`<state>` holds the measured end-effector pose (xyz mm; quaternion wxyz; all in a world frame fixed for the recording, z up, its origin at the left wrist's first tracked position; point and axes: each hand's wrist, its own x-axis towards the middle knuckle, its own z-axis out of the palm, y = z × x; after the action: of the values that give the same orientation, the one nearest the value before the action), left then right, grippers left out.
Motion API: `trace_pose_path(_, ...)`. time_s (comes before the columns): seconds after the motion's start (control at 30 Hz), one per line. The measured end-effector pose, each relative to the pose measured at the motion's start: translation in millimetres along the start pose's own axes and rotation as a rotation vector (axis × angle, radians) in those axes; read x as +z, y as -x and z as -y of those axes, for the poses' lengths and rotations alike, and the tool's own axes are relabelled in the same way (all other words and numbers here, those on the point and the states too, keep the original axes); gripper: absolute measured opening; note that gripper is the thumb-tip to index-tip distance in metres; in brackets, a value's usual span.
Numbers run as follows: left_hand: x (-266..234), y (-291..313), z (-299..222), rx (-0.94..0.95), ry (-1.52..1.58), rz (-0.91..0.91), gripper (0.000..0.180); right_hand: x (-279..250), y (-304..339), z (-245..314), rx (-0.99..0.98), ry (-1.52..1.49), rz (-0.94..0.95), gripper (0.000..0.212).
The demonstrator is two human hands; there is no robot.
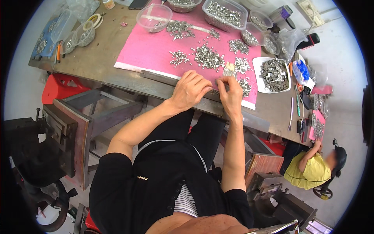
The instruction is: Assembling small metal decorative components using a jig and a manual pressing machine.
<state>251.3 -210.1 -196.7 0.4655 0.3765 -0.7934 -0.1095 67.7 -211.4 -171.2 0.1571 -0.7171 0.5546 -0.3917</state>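
Observation:
My left hand (190, 90) is closed at the near edge of a pink mat (142, 45), its thumb and fingertips drawn together. Close beside it, my right hand (231, 96) is curled in a pinch, its fingertips almost meeting those of the left. Whatever sits between the fingertips is too small to make out. Just beyond both hands lies a heap of small silvery metal pieces (208, 57). Smaller piles, such as one pile of metal pieces (179, 58) to the left, spread around it. Near my right fingertips is a little row of pale strips (229, 69).
A white square dish (256, 74) of metal parts stands right of the mat. Clear plastic tubs, including a large rectangular tub (205, 19), line the far side. Orange-handled pliers (59, 52) lie at left. A person in a yellow shirt (307, 171) works at far right.

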Motion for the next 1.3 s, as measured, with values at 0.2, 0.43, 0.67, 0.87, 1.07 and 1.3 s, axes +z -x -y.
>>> trace_pose_path(0.2, 0, -1, -1, -0.008, 0.005, -0.021, 0.010, 2, 32, 8, -0.193, 0.085, -0.093, 0.024)
trace_pose_path(0.43, -1, 1, 0, -0.009, 0.002, 0.029, 0.011, 5, 41, 3, -0.315, 0.161, -0.150, 0.029)
trace_pose_path(0.67, 6, -3, -12, 0.029, -0.061, 0.067, 0.015, -1, 34, -5, -0.179, 0.056, -0.197, 0.020)
trace_pose_path(0.87, 15, -1, -10, 0.024, -0.098, 0.075, 0.014, 4, -9, -10, -0.147, 0.179, -0.126, 0.011)
trace_pose_path(1.07, 16, 1, -12, 0.033, -0.094, 0.072, 0.014, 20, -31, -20, -0.151, 0.344, -0.041, 0.009)
trace_pose_path(1.3, 18, 0, -14, 0.020, -0.103, 0.082, 0.013, 13, -28, -22, -0.171, 0.276, -0.024, 0.011)
